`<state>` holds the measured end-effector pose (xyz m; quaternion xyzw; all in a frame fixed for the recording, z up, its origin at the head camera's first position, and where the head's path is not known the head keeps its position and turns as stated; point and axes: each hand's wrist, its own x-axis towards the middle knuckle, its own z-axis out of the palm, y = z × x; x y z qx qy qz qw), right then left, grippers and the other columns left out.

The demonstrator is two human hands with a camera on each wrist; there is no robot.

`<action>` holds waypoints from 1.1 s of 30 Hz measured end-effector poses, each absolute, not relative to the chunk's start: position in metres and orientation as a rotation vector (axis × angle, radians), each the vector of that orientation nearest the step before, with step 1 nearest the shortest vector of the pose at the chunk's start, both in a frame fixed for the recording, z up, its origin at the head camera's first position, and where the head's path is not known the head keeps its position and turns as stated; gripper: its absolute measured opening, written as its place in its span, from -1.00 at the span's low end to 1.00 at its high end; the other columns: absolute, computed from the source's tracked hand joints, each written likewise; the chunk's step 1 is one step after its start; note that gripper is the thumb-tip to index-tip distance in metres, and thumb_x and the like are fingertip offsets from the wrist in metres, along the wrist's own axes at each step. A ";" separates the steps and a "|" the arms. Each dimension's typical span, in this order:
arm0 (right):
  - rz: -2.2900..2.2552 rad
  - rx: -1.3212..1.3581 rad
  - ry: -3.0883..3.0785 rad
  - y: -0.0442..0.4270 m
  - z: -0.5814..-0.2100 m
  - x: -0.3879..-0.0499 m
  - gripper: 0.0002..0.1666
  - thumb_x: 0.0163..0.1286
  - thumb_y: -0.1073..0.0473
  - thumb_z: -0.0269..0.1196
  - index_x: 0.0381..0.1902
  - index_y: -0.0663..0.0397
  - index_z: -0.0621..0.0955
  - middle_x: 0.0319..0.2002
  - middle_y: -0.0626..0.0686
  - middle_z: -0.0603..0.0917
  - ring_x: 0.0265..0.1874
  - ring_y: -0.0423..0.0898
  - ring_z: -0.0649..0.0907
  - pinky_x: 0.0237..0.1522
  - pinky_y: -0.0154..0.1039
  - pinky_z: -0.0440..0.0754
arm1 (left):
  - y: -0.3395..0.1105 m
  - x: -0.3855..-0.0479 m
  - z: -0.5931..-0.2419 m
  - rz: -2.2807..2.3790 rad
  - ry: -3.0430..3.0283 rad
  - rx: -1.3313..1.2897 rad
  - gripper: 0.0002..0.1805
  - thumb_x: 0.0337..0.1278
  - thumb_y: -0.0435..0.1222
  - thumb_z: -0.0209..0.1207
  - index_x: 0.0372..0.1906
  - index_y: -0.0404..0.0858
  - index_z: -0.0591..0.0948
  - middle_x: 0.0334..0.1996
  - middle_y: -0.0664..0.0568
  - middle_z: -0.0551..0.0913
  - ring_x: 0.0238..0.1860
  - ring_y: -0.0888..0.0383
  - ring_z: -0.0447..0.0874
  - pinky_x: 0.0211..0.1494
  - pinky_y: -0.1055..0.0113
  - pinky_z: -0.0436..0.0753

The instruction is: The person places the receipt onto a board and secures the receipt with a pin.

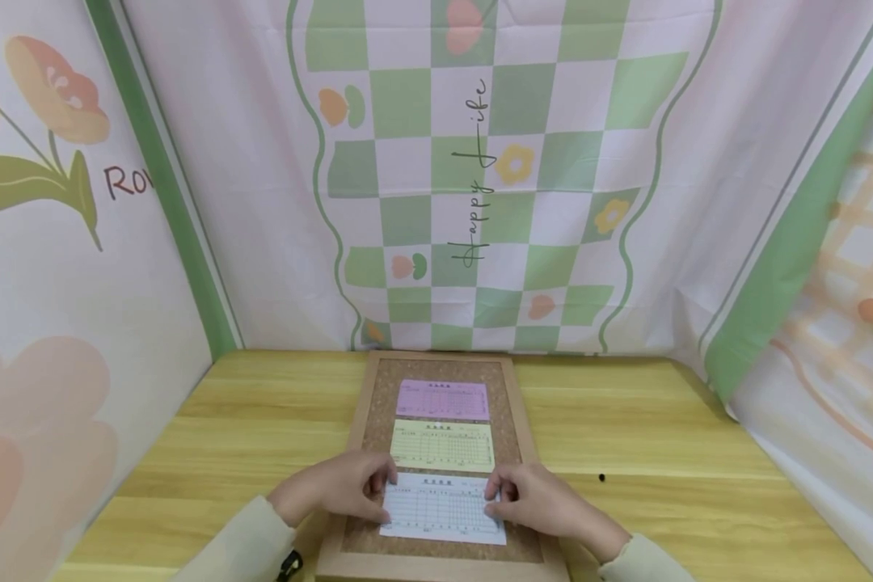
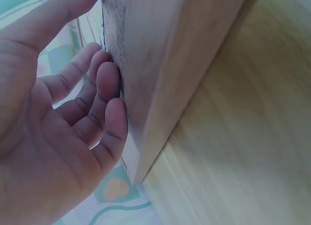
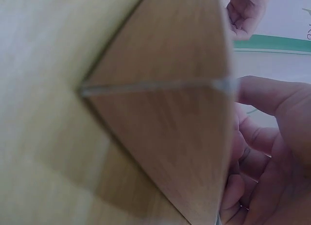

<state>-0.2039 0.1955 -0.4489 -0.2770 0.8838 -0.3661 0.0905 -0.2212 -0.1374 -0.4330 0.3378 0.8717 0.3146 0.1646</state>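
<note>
A white printed form lies on the lower part of a wood-framed corkboard. My left hand touches its left edge, thumb and forefinger set apart. At the right edge my right hand touches the paper with thumb and forefinger, a smaller gap between them. Above it on the cork are a yellow form and a pink form. In the left wrist view the fingers of my left hand are loosely bent beside the wooden frame. My right hand appears beside the frame's corner.
The board lies on a light wooden table. A small black object sits on the table to the right of the board. Another dark object shows near my left sleeve. Printed curtains hang behind and at both sides.
</note>
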 end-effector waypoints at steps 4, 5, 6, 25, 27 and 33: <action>-1.087 -0.822 2.628 0.196 -0.450 -0.204 -0.86 0.28 0.12 0.43 -0.35 -0.08 0.63 -0.60 -0.20 0.49 -0.65 -0.35 0.42 -0.62 -0.41 0.35 | -0.141 -0.219 -0.432 0.905 2.485 0.975 -0.45 -0.11 -0.21 0.55 -0.03 -0.28 0.54 -0.33 0.13 0.49 -0.32 0.29 0.42 -0.21 0.40 0.50; -1.087 -0.822 2.628 0.196 -0.450 -0.204 -0.86 0.28 0.12 0.43 -0.35 -0.08 0.63 -0.59 -0.20 0.49 -0.65 -0.35 0.42 -0.61 -0.41 0.36 | -0.141 -0.219 -0.432 0.911 2.481 0.967 -0.43 -0.13 -0.21 0.55 -0.02 -0.30 0.54 -0.32 0.12 0.48 -0.32 0.28 0.42 -0.21 0.40 0.50; -1.089 -0.822 2.627 0.196 -0.450 -0.204 -0.86 0.28 0.12 0.43 -0.35 -0.08 0.63 -0.59 -0.20 0.49 -0.65 -0.35 0.42 -0.61 -0.41 0.36 | -0.142 -0.218 -0.432 0.915 2.476 0.963 -0.41 -0.14 -0.21 0.56 -0.01 -0.31 0.53 -0.31 0.11 0.48 -0.32 0.28 0.42 -0.21 0.40 0.50; -1.165 -0.810 2.557 0.199 -0.445 -0.203 -0.87 0.31 0.14 0.40 -0.30 0.02 0.64 -0.58 -0.15 0.52 -0.65 -0.33 0.45 -0.61 -0.40 0.38 | -0.146 -0.218 -0.434 0.973 2.411 0.889 -0.31 -0.10 -0.19 0.56 0.11 -0.33 0.46 -0.28 0.05 0.46 -0.33 0.27 0.37 -0.24 0.41 0.45; -1.182 -0.800 2.551 0.201 -0.443 -0.203 -0.87 0.33 0.14 0.39 -0.27 0.04 0.64 -0.56 -0.14 0.53 -0.64 -0.32 0.46 -0.60 -0.39 0.40 | -0.146 -0.218 -0.434 0.975 2.410 0.886 -0.31 -0.10 -0.19 0.56 0.10 -0.33 0.46 -0.28 0.05 0.46 -0.33 0.27 0.37 -0.24 0.41 0.45; -1.157 -0.826 2.644 0.214 -0.438 -0.205 -0.88 0.36 0.13 0.36 -0.24 0.04 0.65 -0.50 -0.16 0.56 -0.55 -0.29 0.50 -0.52 -0.35 0.49 | -0.146 -0.219 -0.434 0.988 2.402 0.884 -0.32 -0.11 -0.21 0.56 0.09 -0.32 0.46 -0.29 0.04 0.46 -0.34 0.28 0.37 -0.25 0.42 0.44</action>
